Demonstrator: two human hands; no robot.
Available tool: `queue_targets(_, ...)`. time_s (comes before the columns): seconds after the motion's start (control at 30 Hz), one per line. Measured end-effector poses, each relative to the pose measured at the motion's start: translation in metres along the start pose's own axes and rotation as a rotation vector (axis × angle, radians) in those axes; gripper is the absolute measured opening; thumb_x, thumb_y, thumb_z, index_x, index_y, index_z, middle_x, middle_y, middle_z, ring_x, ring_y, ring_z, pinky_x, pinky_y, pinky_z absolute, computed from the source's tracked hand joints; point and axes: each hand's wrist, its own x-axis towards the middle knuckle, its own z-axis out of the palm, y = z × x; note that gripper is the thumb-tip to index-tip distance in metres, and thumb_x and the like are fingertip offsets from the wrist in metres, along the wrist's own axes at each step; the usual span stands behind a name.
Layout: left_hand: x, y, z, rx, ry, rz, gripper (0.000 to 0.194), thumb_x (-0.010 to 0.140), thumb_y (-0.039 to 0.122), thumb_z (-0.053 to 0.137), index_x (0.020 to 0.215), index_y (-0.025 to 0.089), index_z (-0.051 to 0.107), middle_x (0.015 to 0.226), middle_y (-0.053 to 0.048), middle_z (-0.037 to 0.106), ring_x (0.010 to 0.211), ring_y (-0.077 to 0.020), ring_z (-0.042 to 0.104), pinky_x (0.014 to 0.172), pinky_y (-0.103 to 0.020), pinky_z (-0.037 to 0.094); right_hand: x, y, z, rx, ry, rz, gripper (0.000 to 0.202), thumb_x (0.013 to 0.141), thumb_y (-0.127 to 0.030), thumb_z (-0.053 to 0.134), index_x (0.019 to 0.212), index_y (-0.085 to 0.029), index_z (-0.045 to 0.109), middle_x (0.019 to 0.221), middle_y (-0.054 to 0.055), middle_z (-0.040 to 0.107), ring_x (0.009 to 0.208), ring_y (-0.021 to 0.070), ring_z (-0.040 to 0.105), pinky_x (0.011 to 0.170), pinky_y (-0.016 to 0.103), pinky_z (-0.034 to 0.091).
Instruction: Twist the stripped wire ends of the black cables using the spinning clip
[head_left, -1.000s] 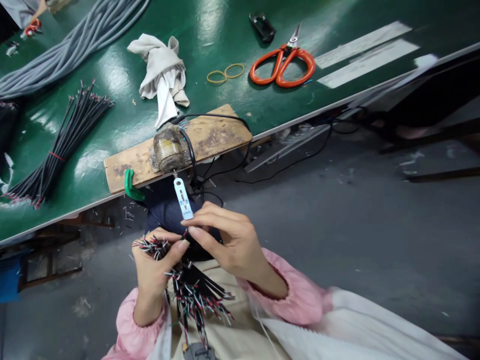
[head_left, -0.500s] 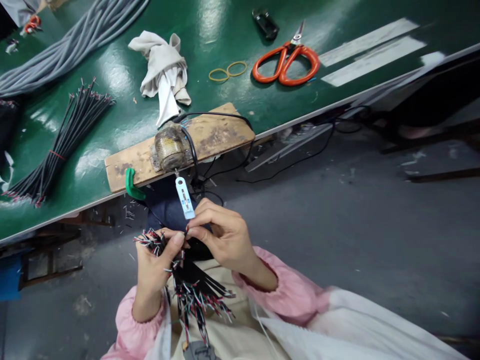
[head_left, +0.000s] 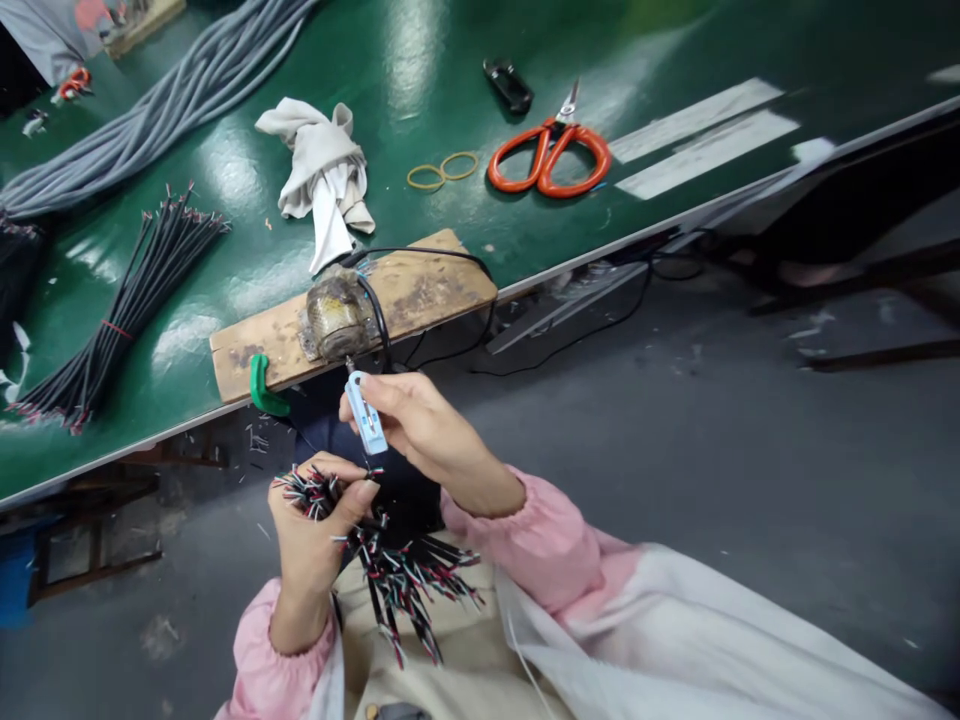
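Note:
My left hand (head_left: 311, 530) is closed round a bundle of black cables (head_left: 409, 575) with stripped red, white and black wire ends. One cable end sticks out between its thumb and forefinger. My right hand (head_left: 409, 420) pinches a light blue clip-like tool (head_left: 366, 415), with the thumb near its upper end. That tool hangs from the shaft of a small motor (head_left: 335, 315) wrapped in clear tape, fixed on a wooden board (head_left: 427, 280) at the table edge. The cable end lies just below the blue tool's lower end.
On the green table (head_left: 247, 240) lie a tied black cable bundle (head_left: 127, 310), grey cables (head_left: 172, 100), a white cloth (head_left: 319, 165), rubber bands (head_left: 442, 172), orange-handled scissors (head_left: 550, 158) and a black object (head_left: 508, 86). A green clamp (head_left: 262, 385) grips the board's left end.
My right hand has left the wire end and moved up onto the blue tool. My left hand still holds the bundle. The camera view has shifted slightly.

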Motion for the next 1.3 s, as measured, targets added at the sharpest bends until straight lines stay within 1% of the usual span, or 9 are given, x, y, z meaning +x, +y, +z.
queue_targets(0.2,0.006,0.0,0.007,0.009,0.008,-0.04,0.012,0.066,0.017,0.085,0.059,0.018,0.075,0.051,0.004,0.063,0.043,-0.007,0.054,0.045,-0.017,0.045,-0.004,0.006,-0.001,0.132,-0.041,0.103,0.054,0.066,-0.068,0.08,0.064,-0.014,0.071,0.057,-0.001,0.06,0.051,0.0078,0.05,0.046,0.02,0.039)
queue_targets(0.43,0.002,-0.001,0.004,0.016,0.004,-0.051,0.015,0.066,0.025,0.088,0.06,0.018,0.076,0.056,0.001,0.067,0.042,-0.0074,0.054,0.043,-0.018,0.044,-0.008,0.021,-0.02,0.194,0.112,0.119,0.057,0.061,-0.072,0.079,0.06,-0.015,0.073,0.055,0.002,0.063,0.054,0.0097,0.049,0.052,0.023,0.039)
queue_targets(0.6,-0.001,-0.007,0.003,-0.041,0.001,-0.135,0.039,0.05,0.049,0.095,0.06,0.017,0.075,0.044,0.003,0.06,0.033,-0.0096,0.05,0.034,-0.02,0.04,-0.029,0.025,-0.03,-0.058,0.195,-0.027,0.037,0.069,-0.054,0.083,0.068,-0.017,0.075,0.058,0.0,0.063,0.055,0.0101,0.048,0.055,0.025,0.039)
queue_targets(0.7,-0.005,-0.01,0.003,-0.068,-0.032,-0.162,0.046,0.057,0.061,0.088,0.06,0.017,0.073,0.043,0.002,0.059,0.033,-0.0103,0.05,0.035,-0.022,0.042,-0.041,0.022,-0.028,-0.244,0.17,-0.123,0.027,0.076,-0.043,0.079,0.067,-0.019,0.073,0.062,0.001,0.066,0.058,0.0128,0.053,0.057,0.027,0.042)
queue_targets(0.8,-0.009,-0.009,0.001,-0.07,-0.072,-0.152,0.041,0.07,0.057,0.082,0.064,0.017,0.075,0.052,-0.001,0.065,0.041,-0.0109,0.055,0.043,-0.022,0.047,-0.05,0.018,-0.023,-0.408,0.132,-0.274,0.018,0.082,-0.031,0.074,0.068,-0.02,0.073,0.065,0.003,0.068,0.058,0.0145,0.055,0.055,0.028,0.043)
queue_targets(0.93,-0.014,0.0,-0.003,0.0,-0.109,-0.193,0.036,0.071,0.05,0.084,0.064,0.016,0.076,0.049,0.001,0.059,0.039,-0.0091,0.048,0.04,-0.021,0.04,-0.056,0.013,-0.015,-0.558,0.078,-0.497,0.013,0.085,-0.019,0.07,0.074,-0.021,0.076,0.07,0.004,0.074,0.062,0.0167,0.06,0.064,0.033,0.049)
queue_targets(1.1,-0.017,0.009,-0.005,0.082,-0.113,-0.219,0.036,0.068,0.048,0.086,0.06,0.015,0.074,0.049,0.002,0.056,0.036,-0.0061,0.042,0.035,-0.02,0.03,-0.055,0.011,-0.013,-0.592,-0.002,-0.566,0.014,0.09,-0.017,0.066,0.085,-0.021,0.078,0.076,0.005,0.076,0.069,0.0178,0.063,0.071,0.035,0.051)
queue_targets(1.23,-0.018,0.012,-0.004,0.086,-0.094,-0.271,0.037,0.06,0.049,0.09,0.065,0.016,0.073,0.043,0.005,0.052,0.032,-0.0059,0.04,0.032,-0.019,0.029,-0.052,0.013,-0.015,-0.567,-0.072,-0.577,0.015,0.093,-0.026,0.066,0.086,-0.022,0.077,0.073,0.005,0.074,0.07,0.0186,0.062,0.07,0.035,0.05)
queue_targets(1.3,-0.018,0.011,-0.004,0.086,-0.078,-0.291,0.04,0.058,0.051,0.091,0.064,0.016,0.071,0.042,0.004,0.054,0.031,-0.0057,0.04,0.03,-0.018,0.029,-0.05,0.014,-0.015,-0.571,-0.065,-0.579,0.021,0.094,-0.033,0.065,0.081,-0.021,0.075,0.072,0.005,0.073,0.067,0.018,0.06,0.069,0.036,0.049)
